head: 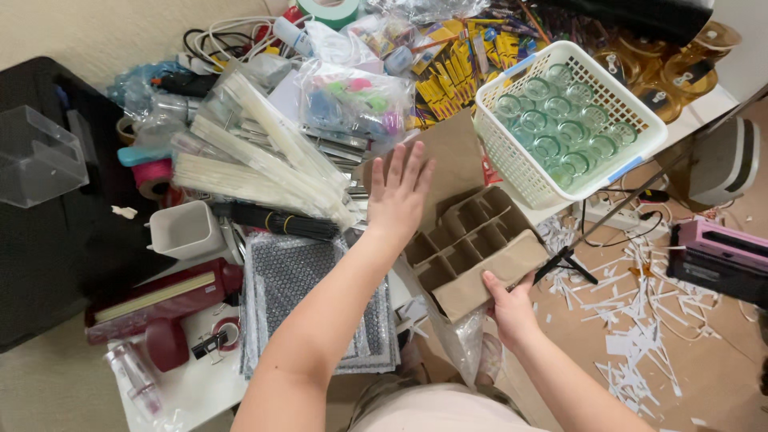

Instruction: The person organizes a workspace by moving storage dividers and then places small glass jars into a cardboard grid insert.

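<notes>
A cluttered white tabletop [188, 392] fills the room's corner, with paper scraps strewn over the floor [640, 320] beside it. A brown cardboard divider box [476, 248] juts over the tabletop's edge. The right hand [510, 308] clamps its near lower corner from below, thumb on the side panel. The left hand [398, 196] lies flat, fingers spread apart, against the box's upright back flap. Just behind stands a white basket [520, 152] of glass cups.

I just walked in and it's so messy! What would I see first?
Probably the brown cardboard divider box in the middle, with the right hand gripping its near edge and the left hand spread flat beside it. Just behind sits a white plastic basket full of clear glass jars.
</notes>
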